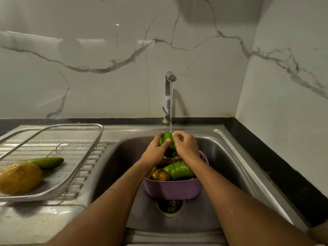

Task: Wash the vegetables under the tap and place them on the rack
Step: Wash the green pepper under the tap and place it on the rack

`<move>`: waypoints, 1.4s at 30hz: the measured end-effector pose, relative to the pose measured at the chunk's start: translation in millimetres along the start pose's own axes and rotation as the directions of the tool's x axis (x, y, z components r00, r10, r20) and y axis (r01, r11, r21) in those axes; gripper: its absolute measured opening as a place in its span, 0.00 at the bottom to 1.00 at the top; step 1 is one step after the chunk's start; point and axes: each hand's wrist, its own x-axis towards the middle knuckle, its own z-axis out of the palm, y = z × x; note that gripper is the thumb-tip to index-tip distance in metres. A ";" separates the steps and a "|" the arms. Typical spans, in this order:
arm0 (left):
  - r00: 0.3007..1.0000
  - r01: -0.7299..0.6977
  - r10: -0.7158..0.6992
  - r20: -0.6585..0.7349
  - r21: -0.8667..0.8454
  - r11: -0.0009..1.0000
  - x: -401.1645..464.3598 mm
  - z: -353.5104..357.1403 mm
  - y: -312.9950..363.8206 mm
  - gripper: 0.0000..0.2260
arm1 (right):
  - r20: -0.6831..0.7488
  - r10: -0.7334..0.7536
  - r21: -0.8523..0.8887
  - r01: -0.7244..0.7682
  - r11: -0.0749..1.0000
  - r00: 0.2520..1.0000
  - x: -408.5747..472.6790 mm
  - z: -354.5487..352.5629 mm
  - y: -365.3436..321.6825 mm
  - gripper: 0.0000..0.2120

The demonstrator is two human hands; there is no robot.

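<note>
Both hands hold a green pepper (167,139) under the running tap (169,96), over the sink. My left hand (156,150) grips its left side with the thumb across the front. My right hand (185,145) curls round its right side and top. Below them a purple basket (172,189) sits in the sink with another green pepper (178,170) and brown potatoes (160,174). On the left, a wire mesh rack (83,148) on the drainboard carries a cucumber (47,162) and a yellowish potato (18,178).
The steel sink (229,157) has its drain (170,205) just in front of the basket. A black counter edge (276,167) runs along the right under the marble wall. The ribbed drainboard (85,174) lies beneath the rack.
</note>
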 end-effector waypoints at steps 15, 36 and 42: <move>1.000 -0.017 0.018 -0.024 0.059 0.998 0.0 -1.3 -3.7 0.23 | 0.024 0.040 -0.013 -0.040 0.999 0.999 -2.5 0.4 -2.7 0.16; 0.988 0.110 -0.138 -0.067 -0.320 0.941 -5.3 3.5 5.8 0.13 | 0.090 -0.002 0.034 -0.001 0.999 0.996 -3.6 1.4 -5.9 0.20; 0.998 0.064 -0.064 0.003 -0.154 0.986 -5.3 0.2 2.4 0.20 | 0.007 0.047 0.026 -0.047 0.999 0.999 -4.9 0.2 -3.7 0.15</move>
